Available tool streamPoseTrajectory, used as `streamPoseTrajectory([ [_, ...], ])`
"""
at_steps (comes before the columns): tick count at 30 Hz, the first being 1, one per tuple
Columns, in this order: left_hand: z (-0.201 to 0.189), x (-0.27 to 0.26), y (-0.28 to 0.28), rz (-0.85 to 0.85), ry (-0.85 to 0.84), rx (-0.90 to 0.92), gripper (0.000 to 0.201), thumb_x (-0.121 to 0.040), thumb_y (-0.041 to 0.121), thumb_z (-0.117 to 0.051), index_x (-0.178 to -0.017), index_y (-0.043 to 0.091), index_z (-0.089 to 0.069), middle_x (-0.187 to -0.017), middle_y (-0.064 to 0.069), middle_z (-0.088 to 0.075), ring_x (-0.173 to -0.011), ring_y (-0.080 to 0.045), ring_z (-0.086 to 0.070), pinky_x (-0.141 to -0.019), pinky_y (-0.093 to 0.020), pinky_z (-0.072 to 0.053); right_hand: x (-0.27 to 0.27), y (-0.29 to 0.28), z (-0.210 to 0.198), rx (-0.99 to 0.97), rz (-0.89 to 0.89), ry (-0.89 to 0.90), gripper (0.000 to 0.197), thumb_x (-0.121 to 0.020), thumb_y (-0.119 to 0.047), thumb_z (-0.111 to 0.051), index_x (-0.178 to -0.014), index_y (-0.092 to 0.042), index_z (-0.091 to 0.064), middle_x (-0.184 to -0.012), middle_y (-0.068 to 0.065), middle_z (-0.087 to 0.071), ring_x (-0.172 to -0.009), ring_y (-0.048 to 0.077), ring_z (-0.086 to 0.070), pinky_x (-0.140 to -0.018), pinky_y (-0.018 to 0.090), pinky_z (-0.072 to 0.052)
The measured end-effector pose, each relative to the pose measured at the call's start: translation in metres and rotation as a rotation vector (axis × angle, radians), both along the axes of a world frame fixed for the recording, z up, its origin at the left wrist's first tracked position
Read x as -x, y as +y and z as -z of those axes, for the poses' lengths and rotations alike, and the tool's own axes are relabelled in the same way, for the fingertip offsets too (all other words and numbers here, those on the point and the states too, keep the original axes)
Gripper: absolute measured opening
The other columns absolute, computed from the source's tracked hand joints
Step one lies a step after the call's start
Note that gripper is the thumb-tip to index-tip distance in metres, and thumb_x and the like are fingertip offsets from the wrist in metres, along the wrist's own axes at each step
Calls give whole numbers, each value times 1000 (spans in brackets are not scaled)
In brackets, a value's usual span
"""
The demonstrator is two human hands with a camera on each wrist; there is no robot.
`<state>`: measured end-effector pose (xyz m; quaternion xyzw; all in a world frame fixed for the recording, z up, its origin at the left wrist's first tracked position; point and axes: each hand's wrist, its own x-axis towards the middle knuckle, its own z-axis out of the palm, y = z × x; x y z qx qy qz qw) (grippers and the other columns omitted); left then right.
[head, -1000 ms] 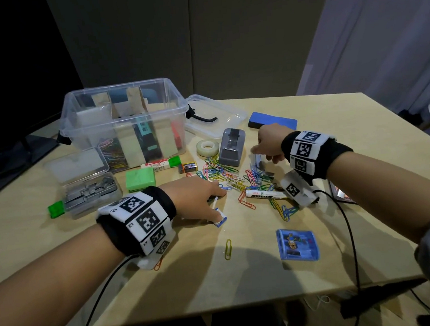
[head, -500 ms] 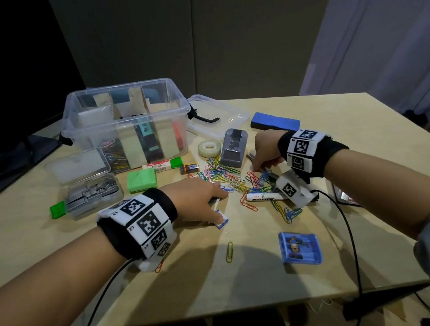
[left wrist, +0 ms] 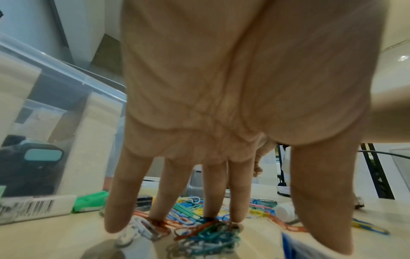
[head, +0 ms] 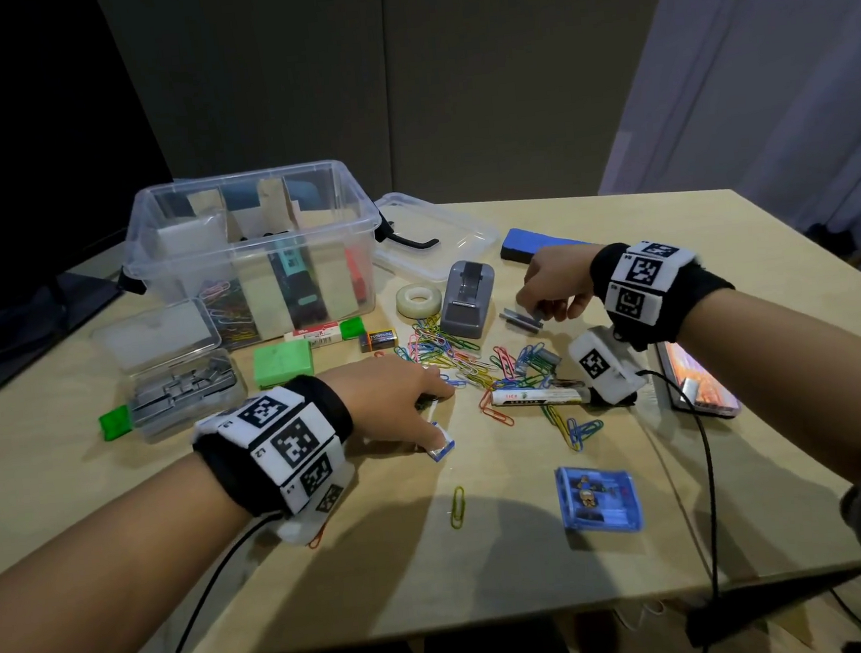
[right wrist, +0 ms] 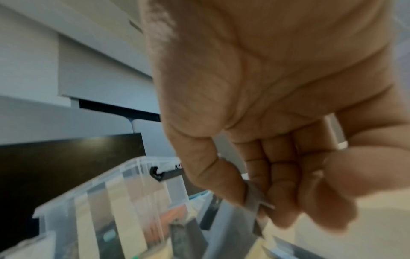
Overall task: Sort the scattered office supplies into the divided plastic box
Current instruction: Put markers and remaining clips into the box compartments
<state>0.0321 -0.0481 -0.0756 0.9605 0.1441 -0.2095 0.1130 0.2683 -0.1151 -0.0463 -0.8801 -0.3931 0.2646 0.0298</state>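
The clear divided plastic box (head: pixel 252 241) stands at the back left with pens and clips in its compartments. Colored paper clips (head: pixel 451 355) lie scattered mid-table. My left hand (head: pixel 398 396) lies palm down, and its straight fingertips (left wrist: pixel 235 215) press on a small bunch of clips (left wrist: pixel 206 233). A small blue and white item (head: pixel 440 446) sits by the thumb. My right hand (head: pixel 549 291) is right of the tape dispenser and pinches a grey strip of staples (head: pixel 523 316), also seen as a grey strip (right wrist: pixel 255 199) between thumb and fingers.
A grey tape dispenser (head: pixel 467 297), tape roll (head: pixel 418 300), the box lid (head: pixel 436 233) and a blue eraser (head: pixel 530 243) lie behind the clips. An open staple case (head: pixel 181 387) and green box (head: pixel 283 361) are left; a white tube (head: pixel 537 396), phone (head: pixel 695 377) and blue case (head: pixel 599 498) right.
My right hand has closed on the staple strip and raised it slightly off the table beside the dispenser. The left hand has stayed on the clips.
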Motion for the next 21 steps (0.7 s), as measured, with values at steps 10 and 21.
streamPoseTrajectory([
  [10,-8,1,1,-66,-74,59,66,-88,49,-63,-146,33,-38,-147,4,-44,-130,-18,-45,-104,-34,-41,1,15,7,115,-203,-203,11,-90,-8,-58,-96,-12,-67,-83,7,-65,-66,19,-57,-58,24,-49],
  [21,-5,8,4,-52,-81,50,62,-88,49,-63,-143,28,-44,-149,2,-41,-132,-17,-41,-106,-33,-38,1,27,7,135,-244,-385,25,-95,-13,-54,-115,-2,-64,-81,6,-60,-56,13,-47,-47,21,-37],
])
